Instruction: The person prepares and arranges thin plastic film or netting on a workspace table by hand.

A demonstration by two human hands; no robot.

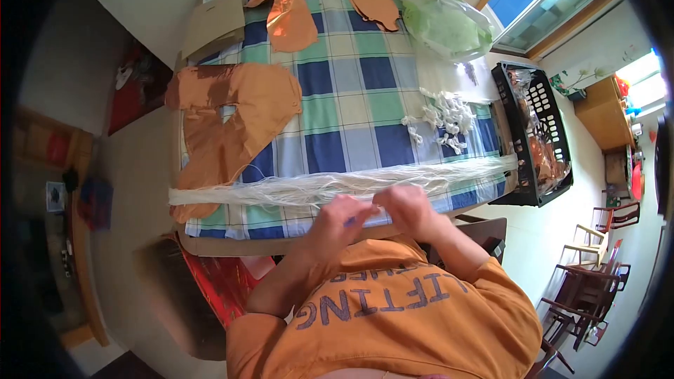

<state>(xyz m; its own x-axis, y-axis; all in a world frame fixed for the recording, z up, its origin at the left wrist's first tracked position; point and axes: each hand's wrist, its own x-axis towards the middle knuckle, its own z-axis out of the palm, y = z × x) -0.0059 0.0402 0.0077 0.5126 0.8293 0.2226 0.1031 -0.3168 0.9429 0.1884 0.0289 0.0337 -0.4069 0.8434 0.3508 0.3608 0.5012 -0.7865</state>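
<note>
My left hand (342,219) and my right hand (405,208) are close together at the table's near edge, in front of my orange shirt. The fingers of both are pinched, fingertips almost meeting. Whatever they hold is too small to make out. Just beyond them a long bundle of white strings (456,173) lies stretched across the table from left to right, with loose strands along it. Behind its left end is a large flat copper-coloured foil piece (260,98), like an uninflated balloon. A pile of small white coiled string bundles (449,118) lies at the right.
A checked cloth (344,105) covers the table. Farther back are more flat foil pieces (291,22), a cardboard piece (213,24) and a clear-green plastic bag (449,27). A black crate (500,91) with wrapped copper-coloured items stands against the right edge. Chairs (586,295) stand farther right.
</note>
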